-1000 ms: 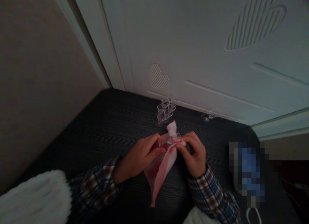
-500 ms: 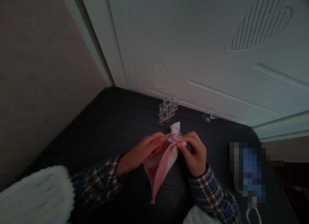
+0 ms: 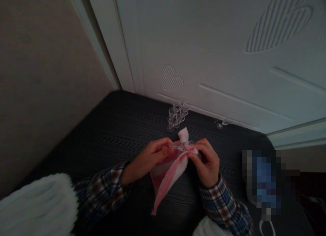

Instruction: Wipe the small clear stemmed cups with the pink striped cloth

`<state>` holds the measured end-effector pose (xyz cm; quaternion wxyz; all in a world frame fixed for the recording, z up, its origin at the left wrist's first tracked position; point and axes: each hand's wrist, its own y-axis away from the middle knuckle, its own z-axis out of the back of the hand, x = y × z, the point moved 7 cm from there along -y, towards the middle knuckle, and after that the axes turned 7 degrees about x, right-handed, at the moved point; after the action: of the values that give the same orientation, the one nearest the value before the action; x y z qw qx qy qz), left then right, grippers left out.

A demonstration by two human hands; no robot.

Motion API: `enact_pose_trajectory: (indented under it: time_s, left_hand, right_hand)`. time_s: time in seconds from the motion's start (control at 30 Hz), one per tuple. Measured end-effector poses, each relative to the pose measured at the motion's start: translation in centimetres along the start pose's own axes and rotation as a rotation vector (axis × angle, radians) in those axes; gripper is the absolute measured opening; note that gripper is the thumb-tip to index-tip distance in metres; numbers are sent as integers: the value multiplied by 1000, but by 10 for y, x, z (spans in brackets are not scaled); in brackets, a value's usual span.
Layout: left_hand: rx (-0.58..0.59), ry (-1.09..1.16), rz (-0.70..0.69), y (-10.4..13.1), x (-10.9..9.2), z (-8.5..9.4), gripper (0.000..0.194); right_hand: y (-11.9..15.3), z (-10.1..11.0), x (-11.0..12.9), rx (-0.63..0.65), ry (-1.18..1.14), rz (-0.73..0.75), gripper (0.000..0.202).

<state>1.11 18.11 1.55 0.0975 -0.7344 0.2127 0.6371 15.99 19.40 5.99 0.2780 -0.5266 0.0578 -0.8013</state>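
Note:
A pink and white cloth [image 3: 168, 181] hangs between my hands above the dark table. A small clear glass [image 3: 181, 147] lies sideways against its upper part, with its thin stem pointing left. My left hand [image 3: 159, 151] pinches the stem end of this glass; the fingertips are closed. My right hand [image 3: 207, 161] is closed on the cloth around the other end, thumb and fingers pressed together. A bunched tip of the cloth sticks up above the glass, and its lower corner dangles toward me.
Several small clear glasses [image 3: 177, 115] stand grouped on the dark table [image 3: 122, 127] near the white panel [image 3: 216, 59]. Further right are small clear pieces [image 3: 221, 124]. A pixelated blue object [image 3: 265, 181] with a white loop lies at the right.
The cloth's lower corner has swung left, and its bunched top has tilted slightly. My left fingers have shifted a little on the stem. My right hand stays nearly in place.

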Motion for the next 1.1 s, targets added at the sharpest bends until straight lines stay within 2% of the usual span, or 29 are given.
enact_pose_trajectory:
  time_s: [0.2, 0.33, 0.4, 0.43, 0.57, 0.63, 0.77, 0.97, 1.1]
  left_hand:
    - [158, 481, 166, 1, 19, -10, 31]
    - [251, 572, 216, 3, 19, -18, 36]
    - [224, 476, 197, 1, 18, -17, 38]
    - [172, 388, 155, -1, 15, -13, 37]
    - [-52, -138, -38, 1, -5, 0, 27]
    - [-91, -412, -107, 4, -16, 0, 32]
    - [-89, -790, -198, 8, -27, -2, 22]
    - [-173, -915, -274, 11, -29, 1, 26]
    - [-161, -911, -304, 13, -29, -2, 20]
  right_hand:
    - [1, -6, 5, 45, 25, 35, 10]
    - [2, -7, 8, 50, 52, 64, 15]
    - [2, -6, 7, 31, 65, 63, 14]
    - [2, -5, 6, 19, 72, 54, 13]
    - [1, 2, 0, -64, 82, -3, 11]
    - [1, 6, -3, -112, 68, -17, 11]
    - [0, 8, -5, -134, 24, -25, 13]
    - [0, 6, -7, -133, -82, -56, 17]
    - [-1, 5, -9, -134, -168, -68, 14]
